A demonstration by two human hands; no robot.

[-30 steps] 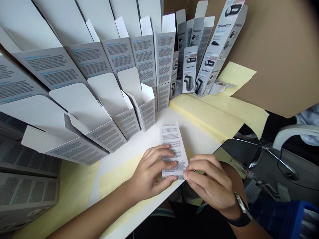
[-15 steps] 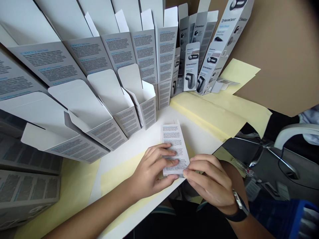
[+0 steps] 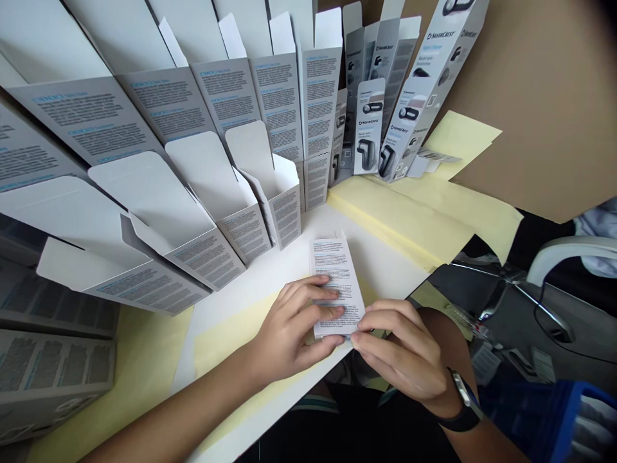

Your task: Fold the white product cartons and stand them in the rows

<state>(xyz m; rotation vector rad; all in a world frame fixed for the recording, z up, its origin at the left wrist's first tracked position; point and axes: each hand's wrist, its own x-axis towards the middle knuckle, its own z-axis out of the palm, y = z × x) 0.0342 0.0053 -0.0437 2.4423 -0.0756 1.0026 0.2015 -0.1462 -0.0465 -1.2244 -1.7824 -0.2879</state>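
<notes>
A small printed carton (image 3: 340,276) lies on the white table with its text side up. Across its left side and top spread the fingers of my left hand (image 3: 301,325), while the thumb presses along its near end, so the carton is held steady. My right hand (image 3: 402,350), with a dark band on the wrist, has thumb and fingertips pinched together at the carton's near right corner. What exactly those fingertips grip at that end is hard to see. A thin flap edge sticks up at the carton's far end.
Rows of open grey-and-white cartons (image 3: 284,206) stand to the left and behind. Closed SilverCrest boxes (image 3: 369,128) stand at the back right. Yellow paper sheets (image 3: 405,215) cover part of the table. Beyond its right edge are a chair (image 3: 569,254) and a blue crate (image 3: 562,421).
The right fingertips have shifted very slightly at the carton's near corner. The left hand and carton look almost the same; the whole view has moved a little.
</notes>
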